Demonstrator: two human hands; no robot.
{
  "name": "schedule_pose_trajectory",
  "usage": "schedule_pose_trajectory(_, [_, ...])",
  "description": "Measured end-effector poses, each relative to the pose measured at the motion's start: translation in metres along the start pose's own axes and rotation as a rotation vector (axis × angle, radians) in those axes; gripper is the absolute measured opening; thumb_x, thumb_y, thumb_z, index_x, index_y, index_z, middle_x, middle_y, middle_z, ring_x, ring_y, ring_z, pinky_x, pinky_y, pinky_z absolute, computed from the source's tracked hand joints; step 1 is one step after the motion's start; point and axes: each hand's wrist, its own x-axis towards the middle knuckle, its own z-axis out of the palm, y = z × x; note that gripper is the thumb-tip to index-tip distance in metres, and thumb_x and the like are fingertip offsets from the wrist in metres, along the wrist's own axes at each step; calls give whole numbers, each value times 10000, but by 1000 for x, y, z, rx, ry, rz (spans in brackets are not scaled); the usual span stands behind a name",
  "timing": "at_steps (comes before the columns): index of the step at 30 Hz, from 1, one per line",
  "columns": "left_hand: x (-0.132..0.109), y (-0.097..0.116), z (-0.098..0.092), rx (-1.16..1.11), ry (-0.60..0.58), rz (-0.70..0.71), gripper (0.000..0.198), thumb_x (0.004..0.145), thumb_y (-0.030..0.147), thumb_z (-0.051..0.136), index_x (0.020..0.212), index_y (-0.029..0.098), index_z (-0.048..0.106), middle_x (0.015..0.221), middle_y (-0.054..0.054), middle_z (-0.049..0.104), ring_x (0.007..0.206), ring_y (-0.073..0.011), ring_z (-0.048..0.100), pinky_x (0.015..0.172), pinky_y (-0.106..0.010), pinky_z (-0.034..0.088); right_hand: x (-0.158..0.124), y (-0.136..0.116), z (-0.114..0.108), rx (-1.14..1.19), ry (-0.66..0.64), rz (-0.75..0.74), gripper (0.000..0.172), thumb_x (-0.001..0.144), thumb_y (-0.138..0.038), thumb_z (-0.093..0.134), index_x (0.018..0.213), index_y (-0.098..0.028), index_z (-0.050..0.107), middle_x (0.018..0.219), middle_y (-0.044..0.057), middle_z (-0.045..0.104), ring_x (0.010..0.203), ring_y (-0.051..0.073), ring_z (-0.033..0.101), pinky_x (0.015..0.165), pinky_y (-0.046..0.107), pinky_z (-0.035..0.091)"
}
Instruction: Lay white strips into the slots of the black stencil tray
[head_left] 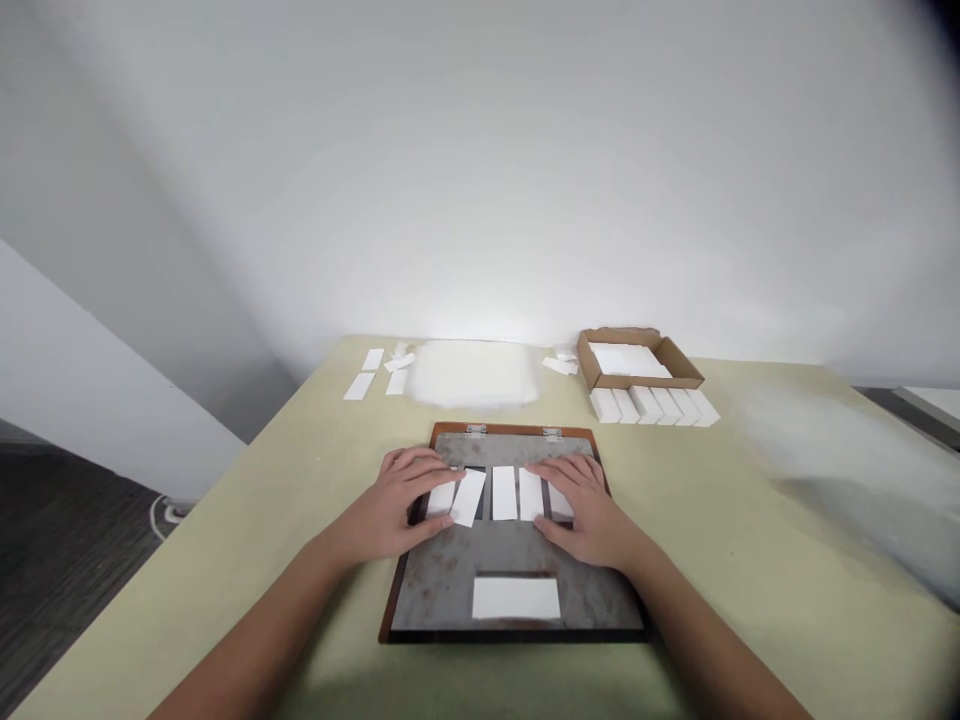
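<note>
A hinged board with a grey metal plate [442, 585] and a brown rim lies flat in front of me. Several white cards rest in a row of dark slots across it. Thumb and forefinger of my left hand [394, 505] grip the ends of a tilted white card [469, 498], which sits askew over its slot. My right hand [589, 510] has thumb and forefinger at the two ends of another white card [531, 495]. Between the hands, a white card [504, 493] lies straight in its slot. Nearer me is a wide white card [516, 598]. My palms partly cover the outer cards.
Behind the board, at the right, stands an open cardboard box [641, 382] holding white sheets, with a row of white stacks [652, 406] before it. Loose white cards [360, 386] lie at the back left. A blurred white patch [474, 374] sits at the back middle.
</note>
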Motion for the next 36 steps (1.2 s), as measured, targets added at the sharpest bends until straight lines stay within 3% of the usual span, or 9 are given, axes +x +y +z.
schedule_pose_trajectory(13, [4,3,4,-19,-15,21,376,990,459,681,1351,355,661,1238,-46,699,1246,-282,532,1063,-425,343,-2,0,1,-28,26,-7,471,887,-327,666,1359,-311,657,1416,85,618,1306,325,522,1151,563,283])
schedule_pose_trajectory(21, [7,13,7,-42,-16,52,313,1008,436,668,1303,331,673,1175,-42,701,1160,-254,562,1002,-402,357,7,-8,-1,-15,-8,-33,562,924,-438,667,1465,-323,566,1489,82,572,1333,335,492,1147,553,299])
schedule_pose_trajectory(28, [5,16,14,-50,20,79,257,1015,350,650,1267,317,687,1123,-45,686,1098,-242,579,973,-400,373,21,-12,0,-17,-86,-59,606,943,-531,651,1500,-326,525,1478,85,594,1355,335,494,1202,596,224])
schedule_pose_trajectory(36, [9,26,14,-19,22,85,340,1000,370,664,1340,361,660,1393,-74,586,1311,-304,500,1099,-468,349,20,-4,2,46,-115,-46,572,948,-557,672,1469,-350,555,1456,58,622,1362,328,483,1204,610,211])
